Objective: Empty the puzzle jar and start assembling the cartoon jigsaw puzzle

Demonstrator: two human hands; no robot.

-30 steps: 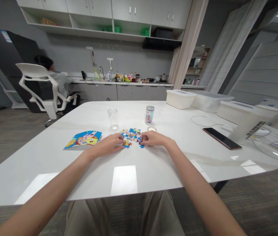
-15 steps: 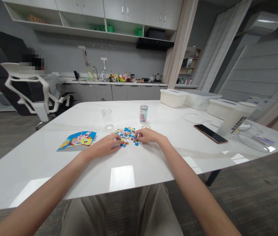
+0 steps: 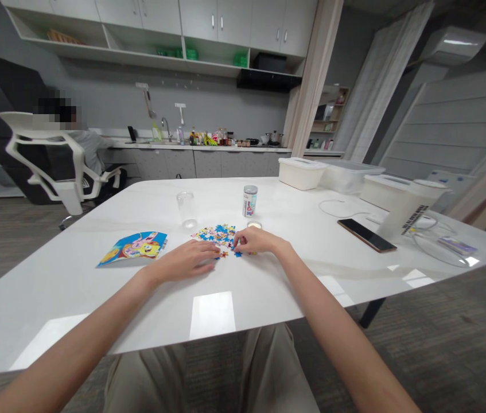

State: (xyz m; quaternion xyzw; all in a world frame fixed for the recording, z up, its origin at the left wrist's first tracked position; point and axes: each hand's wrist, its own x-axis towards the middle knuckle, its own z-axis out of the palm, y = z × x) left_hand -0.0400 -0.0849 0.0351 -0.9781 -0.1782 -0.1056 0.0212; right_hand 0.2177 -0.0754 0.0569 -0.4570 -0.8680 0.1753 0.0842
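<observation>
A heap of small jigsaw puzzle pieces in blue, yellow and pink lies on the white table. At the heap's near left edge, my left hand rests low with its fingers stretched out, partly covering a few pieces. My right hand is at the right edge, thumb and fingers pinched together at a blue puzzle piece. What sits between those fingertips is mostly hidden. A bent picture sheet with colourful cartoon figures lies left of my left hand.
Behind the pieces stand a clear plastic jar and a printed can, with a round lid nearer. Rightward are a phone, a tall cup, cables and storage boxes. A person sits in a white chair at far left.
The fingers of my left hand have straightened and now reach over pieces that showed before. My right hand stays pinched at nearly the same spot. The whole view has shifted slightly.
</observation>
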